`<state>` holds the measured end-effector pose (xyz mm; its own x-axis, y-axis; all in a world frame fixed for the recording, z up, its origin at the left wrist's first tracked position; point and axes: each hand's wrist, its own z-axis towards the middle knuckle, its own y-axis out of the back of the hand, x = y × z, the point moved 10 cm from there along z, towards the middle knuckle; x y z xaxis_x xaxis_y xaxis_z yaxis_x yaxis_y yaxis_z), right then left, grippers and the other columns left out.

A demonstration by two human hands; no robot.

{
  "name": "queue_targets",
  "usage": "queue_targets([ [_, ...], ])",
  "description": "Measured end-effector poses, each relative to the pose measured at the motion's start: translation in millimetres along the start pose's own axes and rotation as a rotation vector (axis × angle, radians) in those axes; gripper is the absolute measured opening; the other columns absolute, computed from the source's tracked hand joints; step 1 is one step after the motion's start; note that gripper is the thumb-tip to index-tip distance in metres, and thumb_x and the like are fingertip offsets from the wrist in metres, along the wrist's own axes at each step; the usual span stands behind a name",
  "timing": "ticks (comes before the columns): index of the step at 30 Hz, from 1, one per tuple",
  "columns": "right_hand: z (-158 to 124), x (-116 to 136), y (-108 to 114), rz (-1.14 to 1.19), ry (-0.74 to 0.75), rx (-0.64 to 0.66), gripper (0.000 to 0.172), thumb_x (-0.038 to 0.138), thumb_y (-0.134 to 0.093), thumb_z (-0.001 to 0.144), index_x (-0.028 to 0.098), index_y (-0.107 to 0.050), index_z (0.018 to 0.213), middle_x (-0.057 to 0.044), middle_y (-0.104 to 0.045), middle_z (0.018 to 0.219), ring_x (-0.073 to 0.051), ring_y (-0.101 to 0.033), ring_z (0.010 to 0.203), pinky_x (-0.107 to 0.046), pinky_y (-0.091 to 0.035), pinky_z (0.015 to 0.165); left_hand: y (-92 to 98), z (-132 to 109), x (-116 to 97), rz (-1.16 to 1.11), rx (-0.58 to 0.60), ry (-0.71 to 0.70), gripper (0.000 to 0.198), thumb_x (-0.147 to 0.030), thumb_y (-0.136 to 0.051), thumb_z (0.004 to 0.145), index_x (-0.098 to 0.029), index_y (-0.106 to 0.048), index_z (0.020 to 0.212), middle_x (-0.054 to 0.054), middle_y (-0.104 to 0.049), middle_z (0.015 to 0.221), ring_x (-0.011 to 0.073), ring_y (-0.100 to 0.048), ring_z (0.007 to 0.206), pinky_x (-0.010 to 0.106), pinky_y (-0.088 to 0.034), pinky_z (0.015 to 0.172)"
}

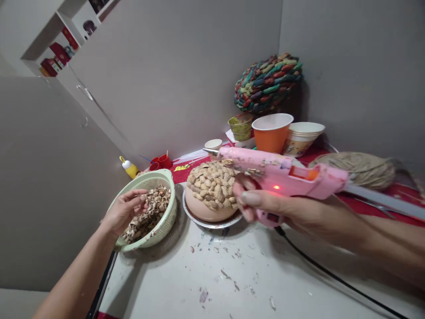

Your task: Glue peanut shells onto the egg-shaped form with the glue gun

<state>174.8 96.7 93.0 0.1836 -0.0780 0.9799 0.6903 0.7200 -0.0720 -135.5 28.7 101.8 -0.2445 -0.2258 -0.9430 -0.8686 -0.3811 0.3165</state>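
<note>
My right hand grips a pink glue gun, its red light lit and its metal nozzle pointing left. A clear glue stick sticks out of its back end. Just left of that hand stands a rounded, pinkish balloon-like form in a shallow metal dish. Nut shells cover its upper part; the glue gun hides some of its right side. My left hand is over a pale green colander of loose nut shells, fingertips pinched together. What they hold is unclear.
Shell bits litter the white table. The gun's black cord trails to the lower right. Behind stand an orange cup, stacked paper bowls, a twine coil, a multicoloured shell-covered piece and a yellow bottle.
</note>
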Motion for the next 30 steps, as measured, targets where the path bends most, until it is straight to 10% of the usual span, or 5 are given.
queue_targets([
  [13, -3.6, 12.5, -16.7, -0.026, 0.231, -0.061, 0.035, 0.030, -0.078, 0.073, 0.018, -0.054, 0.095, -0.001, -0.059, 0.085, -0.012, -0.055, 0.073, -0.025, -0.047, 0.068, -160.7, -62.6, -31.0, -0.530, 0.105, -0.036, 0.025, -0.025, -0.085, 0.062, -0.017, -0.070, 0.080, 0.000, -0.067, 0.072, 0.0094, -0.061, 0.064, 0.018, -0.052, 0.060],
  [30, 2.6, 11.0, -19.6, 0.061, 0.028, 0.060, 0.020, 0.016, -0.076, 0.062, 0.019, -0.058, 0.071, 0.005, -0.054, 0.064, -0.011, -0.049, 0.060, -0.022, -0.041, 0.057, -157.4, -75.6, -41.0, -0.411, 0.128, -0.272, 0.024, -0.026, -0.086, 0.062, -0.023, -0.075, 0.082, 0.003, -0.074, 0.084, 0.0168, -0.068, 0.078, 0.025, -0.056, 0.073],
])
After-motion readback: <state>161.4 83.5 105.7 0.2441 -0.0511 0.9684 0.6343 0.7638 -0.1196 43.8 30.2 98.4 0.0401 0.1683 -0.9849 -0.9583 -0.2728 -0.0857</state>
